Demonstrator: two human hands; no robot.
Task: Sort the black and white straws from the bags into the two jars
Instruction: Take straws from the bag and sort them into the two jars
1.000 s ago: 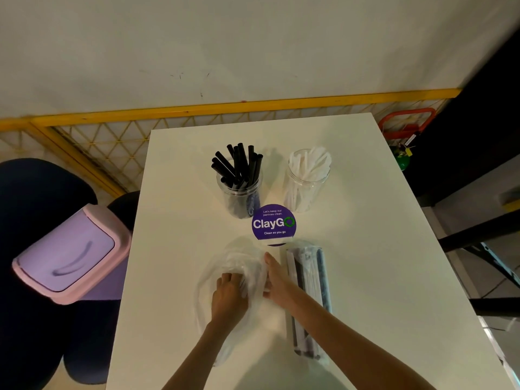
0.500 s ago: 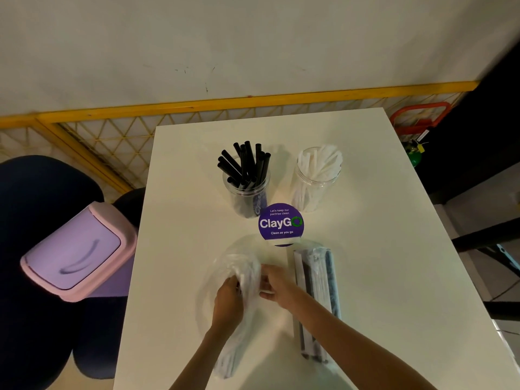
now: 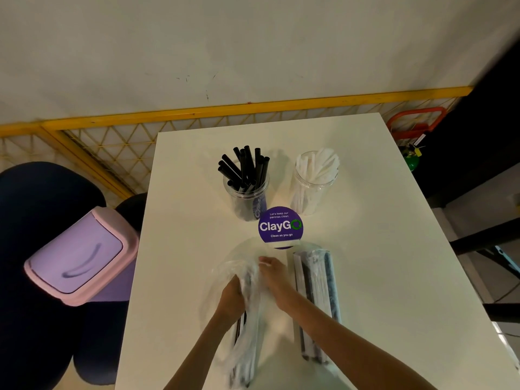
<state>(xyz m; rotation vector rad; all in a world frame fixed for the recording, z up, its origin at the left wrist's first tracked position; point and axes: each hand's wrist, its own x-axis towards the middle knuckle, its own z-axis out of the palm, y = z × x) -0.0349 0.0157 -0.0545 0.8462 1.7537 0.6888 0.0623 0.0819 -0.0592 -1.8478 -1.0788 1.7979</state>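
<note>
Two clear jars stand at the table's middle back: the left jar (image 3: 247,192) holds several black straws, the right jar (image 3: 313,187) several white straws. A crumpled clear plastic bag (image 3: 247,327) with black and white straws inside lies near the front. My left hand (image 3: 232,298) grips its left side and my right hand (image 3: 274,280) pinches its upper end. A second bag (image 3: 316,299) of black and white straws lies flat to the right, untouched.
A purple round ClayGo sticker (image 3: 280,227) sits between jars and bags. The white table (image 3: 394,249) ends at the left beside a pink-lidded bin (image 3: 78,257) and dark chairs. A yellow mesh fence (image 3: 118,142) runs behind.
Both hands have gathered the left bag into a narrower bundle and lifted its top end slightly. The camera has shifted a little; jars and second bag are unmoved.
</note>
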